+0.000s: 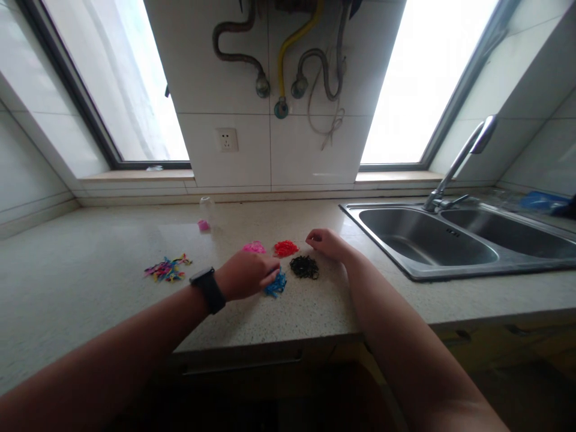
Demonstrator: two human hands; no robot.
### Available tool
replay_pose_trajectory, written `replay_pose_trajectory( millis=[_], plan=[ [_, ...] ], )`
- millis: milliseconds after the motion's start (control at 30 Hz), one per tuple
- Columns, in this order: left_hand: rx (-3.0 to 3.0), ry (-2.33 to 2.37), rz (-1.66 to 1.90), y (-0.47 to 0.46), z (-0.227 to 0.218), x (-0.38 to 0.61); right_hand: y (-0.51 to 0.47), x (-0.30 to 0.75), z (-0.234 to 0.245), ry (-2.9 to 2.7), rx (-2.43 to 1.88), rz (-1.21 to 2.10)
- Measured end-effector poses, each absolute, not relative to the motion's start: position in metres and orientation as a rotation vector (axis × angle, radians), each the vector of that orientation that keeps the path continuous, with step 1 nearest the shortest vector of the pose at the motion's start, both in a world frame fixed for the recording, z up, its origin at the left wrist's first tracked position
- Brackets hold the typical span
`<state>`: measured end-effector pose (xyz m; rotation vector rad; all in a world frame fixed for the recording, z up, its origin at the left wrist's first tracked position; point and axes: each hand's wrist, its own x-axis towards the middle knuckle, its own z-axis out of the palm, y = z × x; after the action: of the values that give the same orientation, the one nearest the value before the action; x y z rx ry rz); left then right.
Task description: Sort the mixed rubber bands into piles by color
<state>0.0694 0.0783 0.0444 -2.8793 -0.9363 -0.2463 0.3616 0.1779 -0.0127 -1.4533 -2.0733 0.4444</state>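
Blue pieces [276, 285] lie partly behind the left hand [247, 274]; whether it or the right hand [329, 243] pinches anything, I cannot tell.

On my feed, daylight floods in through the left window [130, 84] and the right window [409, 78] — both panes almost wholly washed out to white. The table [103, 240] catches a pale sheen toward the back, with a soft shadow under the left hand [249, 274]. Below the front edge I see mostly murk. My wide lens stretches the sides, and the black pile [305, 267] smears — strands hard to separate.
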Motion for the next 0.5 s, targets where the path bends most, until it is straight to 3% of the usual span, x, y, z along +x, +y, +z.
replay_pose_trajectory(
  millis=[267,500],
  plan=[
    [-2.96,-0.644,-0.262,0.023,0.017,0.016,0.172,0.36,-0.008,-2.1,-1.465,0.387],
    [-3.037,-0.823,-0.344,0.015,0.002,-0.005,0.17,0.36,-0.008,-2.11,-1.454,0.414]
  ],
)
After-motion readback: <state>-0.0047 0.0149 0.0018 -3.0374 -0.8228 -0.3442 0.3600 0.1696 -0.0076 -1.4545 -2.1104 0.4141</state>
